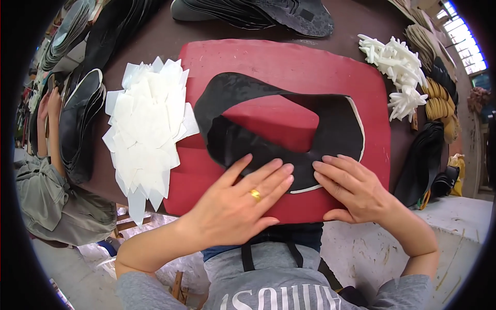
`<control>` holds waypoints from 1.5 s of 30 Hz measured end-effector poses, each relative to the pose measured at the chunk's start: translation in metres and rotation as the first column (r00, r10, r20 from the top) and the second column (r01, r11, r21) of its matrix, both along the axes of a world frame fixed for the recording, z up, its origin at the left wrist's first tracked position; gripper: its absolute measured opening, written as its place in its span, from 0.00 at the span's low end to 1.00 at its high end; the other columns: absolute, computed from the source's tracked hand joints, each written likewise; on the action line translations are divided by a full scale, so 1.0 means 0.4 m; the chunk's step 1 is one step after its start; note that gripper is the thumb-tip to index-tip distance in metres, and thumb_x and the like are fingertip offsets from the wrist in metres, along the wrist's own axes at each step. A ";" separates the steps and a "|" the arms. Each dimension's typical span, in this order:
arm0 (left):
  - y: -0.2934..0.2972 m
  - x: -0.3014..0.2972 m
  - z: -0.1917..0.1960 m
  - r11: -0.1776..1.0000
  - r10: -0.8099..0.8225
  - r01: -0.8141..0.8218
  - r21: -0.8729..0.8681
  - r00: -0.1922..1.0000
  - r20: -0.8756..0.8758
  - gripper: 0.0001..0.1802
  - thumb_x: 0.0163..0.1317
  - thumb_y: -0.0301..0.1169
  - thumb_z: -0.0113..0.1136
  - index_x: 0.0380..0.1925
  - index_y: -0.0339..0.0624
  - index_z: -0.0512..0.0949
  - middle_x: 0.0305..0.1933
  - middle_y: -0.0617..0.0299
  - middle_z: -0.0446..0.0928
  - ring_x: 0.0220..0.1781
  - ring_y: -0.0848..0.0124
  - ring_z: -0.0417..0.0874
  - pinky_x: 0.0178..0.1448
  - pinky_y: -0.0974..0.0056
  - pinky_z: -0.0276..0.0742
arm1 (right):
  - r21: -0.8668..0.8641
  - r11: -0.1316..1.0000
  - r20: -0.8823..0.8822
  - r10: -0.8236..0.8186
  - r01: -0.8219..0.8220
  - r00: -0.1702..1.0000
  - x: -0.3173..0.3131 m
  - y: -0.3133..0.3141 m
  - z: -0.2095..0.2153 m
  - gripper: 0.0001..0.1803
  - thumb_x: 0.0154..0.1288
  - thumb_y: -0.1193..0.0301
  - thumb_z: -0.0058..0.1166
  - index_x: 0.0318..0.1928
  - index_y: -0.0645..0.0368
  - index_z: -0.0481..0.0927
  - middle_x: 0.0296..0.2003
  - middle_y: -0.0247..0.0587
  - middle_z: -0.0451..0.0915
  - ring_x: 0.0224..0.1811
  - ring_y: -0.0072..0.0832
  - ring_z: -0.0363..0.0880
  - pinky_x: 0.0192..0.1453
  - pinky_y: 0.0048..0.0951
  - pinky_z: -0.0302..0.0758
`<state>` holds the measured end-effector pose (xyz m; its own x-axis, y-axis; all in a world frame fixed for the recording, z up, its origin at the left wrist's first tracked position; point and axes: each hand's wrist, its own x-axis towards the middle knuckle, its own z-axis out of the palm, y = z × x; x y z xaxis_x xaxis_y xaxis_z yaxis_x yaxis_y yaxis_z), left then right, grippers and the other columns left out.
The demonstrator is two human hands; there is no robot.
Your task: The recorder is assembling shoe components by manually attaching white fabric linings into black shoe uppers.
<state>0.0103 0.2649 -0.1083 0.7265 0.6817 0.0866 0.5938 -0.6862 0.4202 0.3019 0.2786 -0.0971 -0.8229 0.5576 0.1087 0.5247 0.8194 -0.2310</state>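
Note:
A black shoe upper (338, 126), looped round with a gap in its middle, lies on a red mat (289, 57). White edging runs along its right end and part of its near edge. My left hand (235, 201) lies with fingers outstretched on the near side of the upper; a gold ring is on one finger. Beside it, my right hand (351, 188) rests fingers extended on the near right part, by the white edging. Neither hand grasps anything. Whatever lies under the fingertips is hidden.
Left of the mat is a heap of thin white pointed pieces (147, 129). A pile of curled white strips (398, 64) sits at the far right. Stacks of black pieces (258, 13) line the far edge. At left, another person's hands (51, 103) are near black uppers (80, 129).

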 end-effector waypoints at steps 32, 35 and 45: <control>-0.027 0.188 0.147 0.948 0.025 -0.014 0.319 0.999 -0.033 0.22 0.57 0.31 0.61 0.53 0.43 0.78 0.62 0.61 0.76 0.65 0.64 0.74 0.70 0.54 0.62 | -0.068 0.919 -0.184 -0.394 0.388 0.901 0.020 -0.039 0.085 0.32 0.69 0.53 0.48 0.67 0.58 0.67 0.70 0.42 0.63 0.74 0.35 0.58 0.75 0.50 0.49; -0.021 0.221 0.177 0.953 -0.051 0.069 0.295 0.996 -0.068 0.19 0.57 0.30 0.60 0.50 0.42 0.80 0.58 0.61 0.79 0.62 0.63 0.77 0.68 0.57 0.65 | 0.014 0.919 -0.179 -0.385 0.393 0.905 0.047 0.010 0.104 0.29 0.70 0.55 0.45 0.67 0.56 0.68 0.70 0.39 0.65 0.73 0.33 0.59 0.75 0.47 0.49; 0.132 0.273 0.386 0.880 0.211 -0.259 0.398 0.964 0.160 0.13 0.56 0.30 0.61 0.41 0.43 0.84 0.41 0.62 0.84 0.39 0.60 0.82 0.48 0.62 0.76 | -0.307 0.700 -0.187 -0.709 0.645 0.680 0.074 0.172 0.209 0.21 0.67 0.50 0.50 0.47 0.54 0.79 0.52 0.37 0.80 0.57 0.35 0.75 0.62 0.46 0.64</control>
<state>0.1197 0.3176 0.0460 0.5193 0.7161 0.4664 0.7259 -0.6576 0.2014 0.3317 0.3473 -0.0135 -0.1621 0.9832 0.0835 0.8049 0.1807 -0.5653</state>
